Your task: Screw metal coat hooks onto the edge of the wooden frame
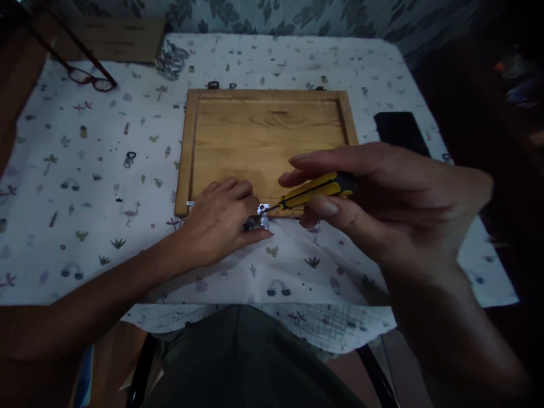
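Note:
A shallow wooden panel with a raised frame [272, 130] lies on the table. My right hand [399, 198] grips a yellow and black screwdriver [308, 191], its shaft pointing left and down to a small shiny metal latch [263, 209] at the panel's near edge. Whether the tip sits in a screw is too small to tell. Curled over that edge, my left hand [223, 221] holds the latch between thumb and fingers, which hide part of it. Another metal fitting [190, 205] shows at the near left corner, beside my left wrist.
Dark hardware [213, 85] sits along the panel's far edge. A black phone-like slab [402, 131] lies to the right. At the back left are glasses [91, 79], a brown board [119, 39] and a clear crumpled-looking item [170, 59]. A patterned cloth [106, 226] covers the table.

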`<state>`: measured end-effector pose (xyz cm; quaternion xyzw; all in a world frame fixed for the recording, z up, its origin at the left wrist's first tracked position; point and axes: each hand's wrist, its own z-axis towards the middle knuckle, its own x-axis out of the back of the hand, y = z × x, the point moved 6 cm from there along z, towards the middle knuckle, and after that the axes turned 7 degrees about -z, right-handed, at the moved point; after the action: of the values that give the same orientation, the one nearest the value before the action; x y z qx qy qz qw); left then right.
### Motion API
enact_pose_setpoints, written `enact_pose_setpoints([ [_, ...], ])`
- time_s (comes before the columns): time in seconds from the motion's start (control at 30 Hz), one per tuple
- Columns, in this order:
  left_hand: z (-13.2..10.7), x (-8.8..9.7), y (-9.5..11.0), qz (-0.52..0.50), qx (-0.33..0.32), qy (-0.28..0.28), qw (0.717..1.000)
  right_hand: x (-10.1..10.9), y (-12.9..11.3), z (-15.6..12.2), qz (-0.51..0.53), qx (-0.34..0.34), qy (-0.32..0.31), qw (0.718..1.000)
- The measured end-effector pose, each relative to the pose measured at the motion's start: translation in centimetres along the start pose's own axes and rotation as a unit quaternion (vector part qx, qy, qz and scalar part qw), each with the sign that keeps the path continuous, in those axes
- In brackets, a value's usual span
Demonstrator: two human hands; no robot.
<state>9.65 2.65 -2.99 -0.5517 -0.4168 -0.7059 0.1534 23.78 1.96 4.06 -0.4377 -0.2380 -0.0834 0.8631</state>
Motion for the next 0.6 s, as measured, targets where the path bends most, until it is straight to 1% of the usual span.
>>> enact_pose_setpoints([
  [0.2, 0.0, -0.2, -0.1, 0.003, -0.002, 0.004, 1.0, 0.6, 0.7, 0.0, -0.087, 0.023, 0.068, 0.994],
  [0.3, -0.1, -0.2, -0.1, 0.001, -0.003, 0.01, 1.0, 0.2, 0.1, 0.1, -0.08, 0.043, 0.057, 0.994],
  [0.37, -0.1, -0.2, -0.1, -0.002, -0.004, 0.01, 1.0, -0.1, -0.2, 0.2, -0.059, 0.033, 0.037, 0.997],
  [0.43, -0.1, -0.2, -0.1, -0.002, -0.006, 0.007, 1.0, -0.1, -0.3, 0.1, -0.042, 0.01, 0.03, 0.999],
  [0.53, 0.0, -0.3, -0.1, -0.003, -0.002, -0.001, 1.0, 0.2, 0.0, -0.1, -0.039, 0.001, 0.033, 0.999],
  [0.6, 0.1, -0.3, -0.1, -0.003, -0.001, -0.001, 1.0, 0.3, 0.4, -0.2, -0.056, 0.002, 0.04, 0.998],
])
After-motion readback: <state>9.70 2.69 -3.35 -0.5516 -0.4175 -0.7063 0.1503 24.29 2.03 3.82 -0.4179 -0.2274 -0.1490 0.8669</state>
